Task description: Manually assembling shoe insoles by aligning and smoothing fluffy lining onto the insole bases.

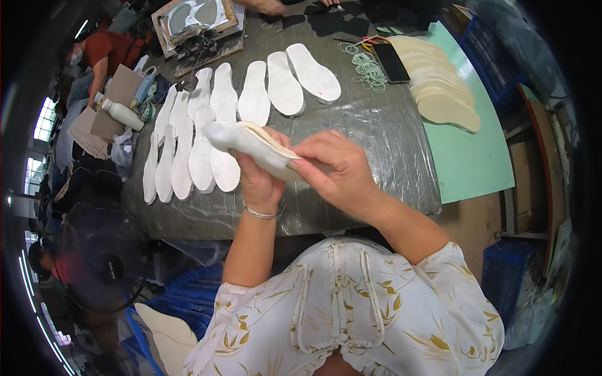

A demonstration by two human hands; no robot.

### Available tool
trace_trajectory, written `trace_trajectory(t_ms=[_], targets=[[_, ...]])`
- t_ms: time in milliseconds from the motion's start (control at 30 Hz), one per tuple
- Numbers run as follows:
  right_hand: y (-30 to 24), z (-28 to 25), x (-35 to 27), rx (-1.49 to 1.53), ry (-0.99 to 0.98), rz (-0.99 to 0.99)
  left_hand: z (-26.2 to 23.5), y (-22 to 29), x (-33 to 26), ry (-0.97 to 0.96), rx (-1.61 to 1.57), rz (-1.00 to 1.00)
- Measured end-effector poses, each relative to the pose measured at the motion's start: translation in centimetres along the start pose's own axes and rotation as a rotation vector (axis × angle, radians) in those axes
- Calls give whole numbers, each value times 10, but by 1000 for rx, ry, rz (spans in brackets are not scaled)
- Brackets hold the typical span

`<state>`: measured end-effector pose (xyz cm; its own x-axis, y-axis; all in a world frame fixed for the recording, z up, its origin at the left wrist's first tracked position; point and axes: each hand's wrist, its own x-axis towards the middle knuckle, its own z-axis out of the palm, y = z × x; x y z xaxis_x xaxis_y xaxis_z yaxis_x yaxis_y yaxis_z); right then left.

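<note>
In front of my chest I hold an insole (pixel 262 152), white and fluffy on its outer face, with a beige layer showing along its edge. My left hand (pixel 258 182) is wrapped round it from below, wearing a bracelet at the wrist. At the near end, my right hand (pixel 338 168) pinches the insole's edge between thumb and fingers. Beyond my hands, several white insoles (pixel 254 94) lie in rows on the dark covered table (pixel 370 163). Parts of the left fingers are hidden behind the insole.
A fanned stack of beige insoles (pixel 445 109) rests on a green board (pixel 467 164) at right. Nearby lie a phone (pixel 390 62) and green rubber bands (pixel 369 70). A white bottle (pixel 122 115), a fan (pixel 106 263) and a blue crate (pixel 188 291) stand left. Another person's hand (pixel 269 7) is at the far edge.
</note>
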<state>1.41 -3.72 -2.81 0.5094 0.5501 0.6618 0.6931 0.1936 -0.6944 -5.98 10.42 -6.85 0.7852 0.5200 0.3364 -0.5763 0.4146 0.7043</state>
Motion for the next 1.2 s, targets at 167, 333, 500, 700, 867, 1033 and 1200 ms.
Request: trace_trajectory(t_ms=[167, 333, 500, 700, 867, 1033, 1200], targets=[[0, -6, 1, 8, 8, 23, -11, 8, -5, 118, 105, -21], [-6, -12, 11, 59, -20, 89, -19, 11, -4, 54, -17, -44], [-4, -17, 23, 58, 23, -39, 2, 5, 2, -55, -9, -2], [-1, -27, 37, 284, 2, 77, 8, 13, 14, -73, 157, -8], [12, -59, 36, 280, -194, -6, 23, 27, 27, -330, 585, 264], [34, -51, 6, 391, 41, 378, 41, 10, 14, -109, 974, 593], [51, -33, -36, 905, 95, 614, 50, -36, -8, -272, 1553, 655]])
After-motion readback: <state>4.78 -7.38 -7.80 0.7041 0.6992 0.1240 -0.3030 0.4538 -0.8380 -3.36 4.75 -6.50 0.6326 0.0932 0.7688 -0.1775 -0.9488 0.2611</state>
